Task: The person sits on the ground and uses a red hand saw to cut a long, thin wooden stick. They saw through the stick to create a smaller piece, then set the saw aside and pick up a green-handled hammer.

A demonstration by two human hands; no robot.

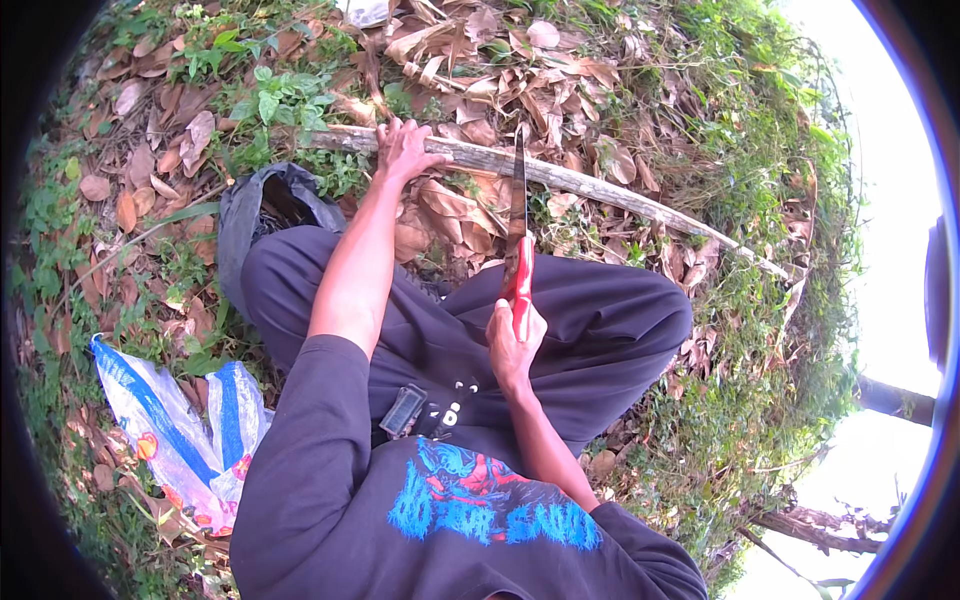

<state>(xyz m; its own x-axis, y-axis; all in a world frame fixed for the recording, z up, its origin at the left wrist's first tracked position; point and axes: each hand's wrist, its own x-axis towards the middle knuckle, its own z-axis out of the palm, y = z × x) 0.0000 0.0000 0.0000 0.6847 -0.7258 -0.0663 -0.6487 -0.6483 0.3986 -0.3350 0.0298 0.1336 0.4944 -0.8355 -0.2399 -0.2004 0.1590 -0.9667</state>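
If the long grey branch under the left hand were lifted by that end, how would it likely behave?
The branch looks dry and bare, so probably light and stiff. It is long and thin, so the far end may sag or snap. The left hand grips its thick end; its round shape might let it roll on the dry leaves.

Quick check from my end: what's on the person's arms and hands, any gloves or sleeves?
No gloves: both the left hand and right hand are bare. The forearms are bare too; dark short sleeves of a black shirt end around the elbows. No watch or bands visible.
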